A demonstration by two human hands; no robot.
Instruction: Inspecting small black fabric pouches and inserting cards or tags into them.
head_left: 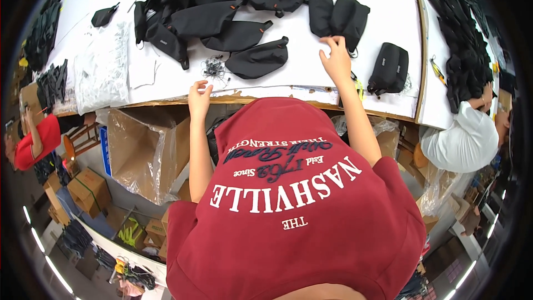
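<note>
My left hand (199, 98) hovers at the table's near edge with its fingers loosely apart and nothing visible in them. Just beyond its fingertips lies a small tangle of thin black cords with tiny pieces (214, 68). To the right of that tangle rests a curved black pouch (258, 59). My right hand (336, 60) reaches over the table, thumb and fingers apart, its fingertips close to a black bag (350, 19); whether they touch it I cannot tell. Beside that bag lies another black pouch (320, 14). A boxy black pouch (390, 68) lies farther right.
Several black pouches (202, 19) are heaped at the far middle. Clear plastic bags (102, 66) lie on the left of the white table (222, 93). An open lined carton (139, 155) stands below. Co-workers in red (38, 141) and white (462, 139) sit on either side.
</note>
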